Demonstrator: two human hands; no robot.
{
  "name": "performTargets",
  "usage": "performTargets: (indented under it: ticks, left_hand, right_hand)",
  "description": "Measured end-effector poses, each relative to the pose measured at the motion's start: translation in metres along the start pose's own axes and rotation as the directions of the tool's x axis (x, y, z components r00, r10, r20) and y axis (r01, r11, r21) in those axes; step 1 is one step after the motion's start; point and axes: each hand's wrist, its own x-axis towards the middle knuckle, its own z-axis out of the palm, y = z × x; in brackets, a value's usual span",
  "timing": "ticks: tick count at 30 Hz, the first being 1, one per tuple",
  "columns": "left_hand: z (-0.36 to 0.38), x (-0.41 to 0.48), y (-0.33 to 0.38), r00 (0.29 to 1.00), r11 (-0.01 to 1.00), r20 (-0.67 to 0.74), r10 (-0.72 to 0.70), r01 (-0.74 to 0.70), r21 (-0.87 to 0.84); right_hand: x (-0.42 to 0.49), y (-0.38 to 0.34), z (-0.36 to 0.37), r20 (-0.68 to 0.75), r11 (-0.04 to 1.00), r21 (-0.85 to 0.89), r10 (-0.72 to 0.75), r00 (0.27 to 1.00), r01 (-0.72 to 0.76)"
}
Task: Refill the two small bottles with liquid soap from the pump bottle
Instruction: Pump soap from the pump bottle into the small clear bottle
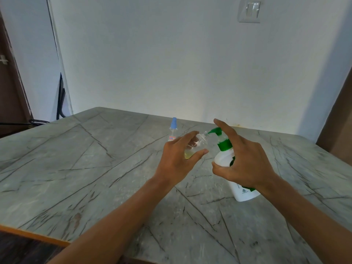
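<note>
Two small bottles show on the grey veined counter (91,168). At far left a dark cable (60,98) hangs by the wall. Further right, the blue-capped spray bottle (173,128) stands upright near the counter's back edge, just behind the left hand (178,161) and free of it. The left hand's fingers (188,135) curl round the clear uncapped bottle (202,141), thumb below and fingers above. It is held off the counter and tilted, its open neck just at the green nozzle and some yellowish liquid low inside. Next comes the pump bottle (222,159), white with a green collar, leaning left with its base on the counter. The right hand (245,164) grasps its body with thumb and lower fingers, and the index finger (226,130) stretches over the pump head; whether it presses cannot be told. A wall switch (250,10) sits high at the right.
</note>
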Motion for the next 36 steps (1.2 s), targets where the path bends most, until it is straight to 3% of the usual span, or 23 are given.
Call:
performTargets:
  ticks: [17,36]
  left_hand:
    - [0.0031,-0.0042,-0.0015,0.999,0.999,0.044,0.031,-0.031,0.006]
    - [0.0003,-0.0033,0.0007,1.0,0.999,0.004,0.015,-0.015,0.036]
  right_hand:
    - [0.0021,0.0015,0.0008,-0.045,0.997,0.078,0.014,0.999,-0.011]
    - [0.0026,0.0019,0.0014,-0.001,0.999,0.033,0.015,1.0,-0.015]
